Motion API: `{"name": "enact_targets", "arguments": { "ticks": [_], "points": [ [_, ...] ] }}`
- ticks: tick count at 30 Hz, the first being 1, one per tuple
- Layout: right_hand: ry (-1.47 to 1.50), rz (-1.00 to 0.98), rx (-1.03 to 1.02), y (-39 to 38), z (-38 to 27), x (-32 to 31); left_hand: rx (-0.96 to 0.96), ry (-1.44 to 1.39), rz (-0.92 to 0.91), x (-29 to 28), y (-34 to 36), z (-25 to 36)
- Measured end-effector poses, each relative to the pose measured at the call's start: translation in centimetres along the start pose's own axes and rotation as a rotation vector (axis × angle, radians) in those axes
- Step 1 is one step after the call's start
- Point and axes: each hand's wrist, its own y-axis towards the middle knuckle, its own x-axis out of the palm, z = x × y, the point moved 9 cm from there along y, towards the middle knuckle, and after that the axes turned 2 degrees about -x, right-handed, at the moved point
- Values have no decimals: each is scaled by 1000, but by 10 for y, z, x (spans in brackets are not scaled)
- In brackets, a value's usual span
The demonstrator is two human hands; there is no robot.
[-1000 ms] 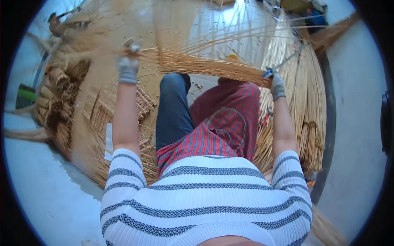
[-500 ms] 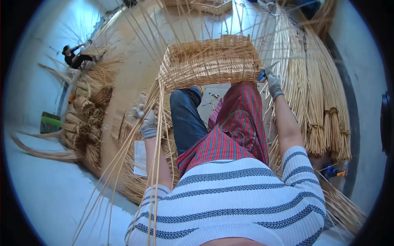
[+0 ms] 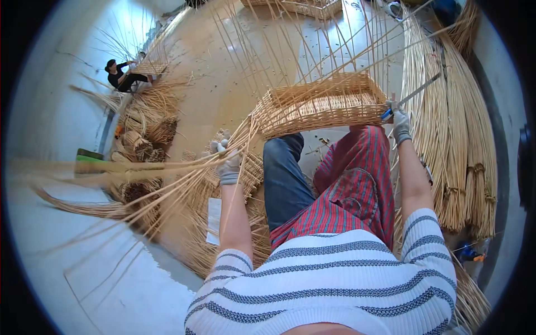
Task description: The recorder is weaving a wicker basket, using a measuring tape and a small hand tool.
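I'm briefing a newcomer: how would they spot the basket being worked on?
Find the wearer's red striped cloth and follow it to its far end. Just above is the woven basket, its right end by the right hand. Unlike the woven pieces at the top edge, it has canes running into the left hand.

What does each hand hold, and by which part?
Left hand: strands, partway along, outside the basket. Right hand: a long tool, by its near end; any basket grip unclear.
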Motion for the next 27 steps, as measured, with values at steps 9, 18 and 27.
{"name": "enact_targets", "arguments": {
  "ticks": [9, 18, 27],
  "points": [
    [-98, -81, 78, -29, -41, 27, 189, 176, -37, 12, -10, 38],
    [-166, -232, -277, -120, -91, 74, -28, 826, 319, -8, -89, -48],
    [-882, -885, -53, -159, -122, 227, 787, 1625, 19, 187, -13, 2]
  ]
}}
